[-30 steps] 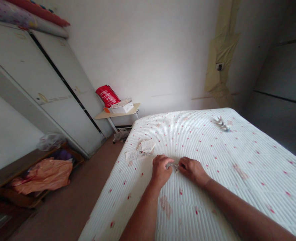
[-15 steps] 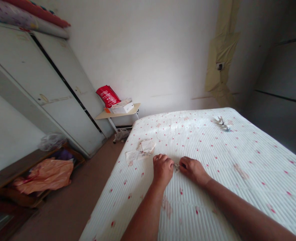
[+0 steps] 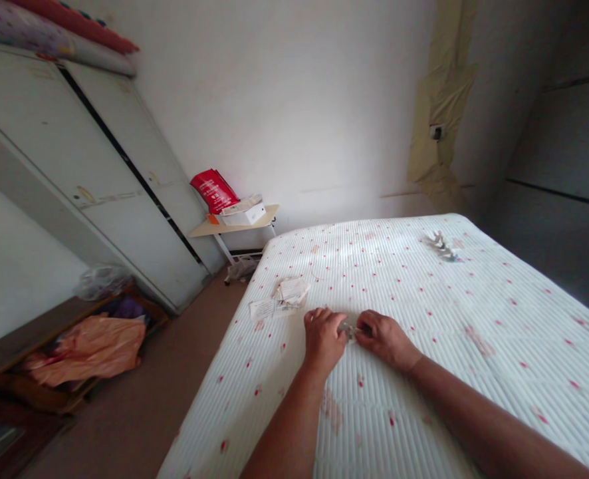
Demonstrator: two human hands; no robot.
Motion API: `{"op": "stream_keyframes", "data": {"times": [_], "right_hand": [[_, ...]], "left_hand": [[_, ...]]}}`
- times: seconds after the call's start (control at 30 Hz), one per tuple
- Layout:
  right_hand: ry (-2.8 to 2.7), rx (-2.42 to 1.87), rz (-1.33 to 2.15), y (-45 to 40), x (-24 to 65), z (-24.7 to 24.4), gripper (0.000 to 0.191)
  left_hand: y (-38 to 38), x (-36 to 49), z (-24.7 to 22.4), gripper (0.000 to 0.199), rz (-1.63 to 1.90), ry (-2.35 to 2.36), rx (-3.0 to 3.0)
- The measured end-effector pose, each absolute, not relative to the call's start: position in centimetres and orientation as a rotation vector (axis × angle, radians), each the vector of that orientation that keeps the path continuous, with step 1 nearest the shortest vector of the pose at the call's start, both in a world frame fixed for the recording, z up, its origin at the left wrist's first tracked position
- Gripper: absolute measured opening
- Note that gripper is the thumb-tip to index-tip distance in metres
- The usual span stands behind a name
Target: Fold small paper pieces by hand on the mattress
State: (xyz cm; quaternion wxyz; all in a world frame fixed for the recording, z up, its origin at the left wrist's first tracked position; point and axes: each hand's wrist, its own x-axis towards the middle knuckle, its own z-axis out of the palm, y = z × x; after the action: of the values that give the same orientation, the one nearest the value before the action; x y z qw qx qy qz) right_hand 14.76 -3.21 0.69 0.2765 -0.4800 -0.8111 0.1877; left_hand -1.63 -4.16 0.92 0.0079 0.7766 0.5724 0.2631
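Observation:
Close together over the patterned white mattress (image 3: pixel 404 279) are my left hand (image 3: pixel 324 338) and my right hand (image 3: pixel 383 338). Between their fingertips is a small pale, crumpled-looking piece (image 3: pixel 349 330), too small to identify. My right hand pinches its right side, with the fingers curled. On the left side, my left thumb and forefinger touch it, slightly apart at the tips. Just beyond my left hand lie loose printed paper slips (image 3: pixel 292 291). Farther off at the right rests a row of small whitish-grey folded pieces (image 3: pixel 441 245).
A small table (image 3: pixel 209 229) past the mattress's far left corner holds a red bag (image 3: pixel 215 191) and a white box (image 3: pixel 247 214). Along the left stand a pale cabinet (image 3: pixel 125 193) and a low wooden unit with an orange cloth or bag (image 3: pixel 92 346). A wall closes the far side.
My left thumb and forefinger have parted a little, and more of the small pale piece shows between my hands. Both hands stay in nearly the same place.

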Motion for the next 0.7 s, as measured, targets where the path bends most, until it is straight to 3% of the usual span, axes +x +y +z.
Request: {"op": "stream_keyframes", "data": {"times": [0.17,0.43,0.7], "right_hand": [[-2.159,-1.285,0.534,-3.19,14.87,0.53,0.003],[-2.204,-1.273,0.484,-3.18,14.74,0.62,0.007],[-2.270,-1.360,0.407,-2.94,14.28,0.58,0.013]], "left_hand": [[-4.12,-1.65,0.77,0.030,0.881,1.763,2.409],[-4.07,-1.58,0.70,0.021,1.062,1.672,2.275],[-3.86,-0.91,1.04,0.007,0.940,1.787,2.218]]}}
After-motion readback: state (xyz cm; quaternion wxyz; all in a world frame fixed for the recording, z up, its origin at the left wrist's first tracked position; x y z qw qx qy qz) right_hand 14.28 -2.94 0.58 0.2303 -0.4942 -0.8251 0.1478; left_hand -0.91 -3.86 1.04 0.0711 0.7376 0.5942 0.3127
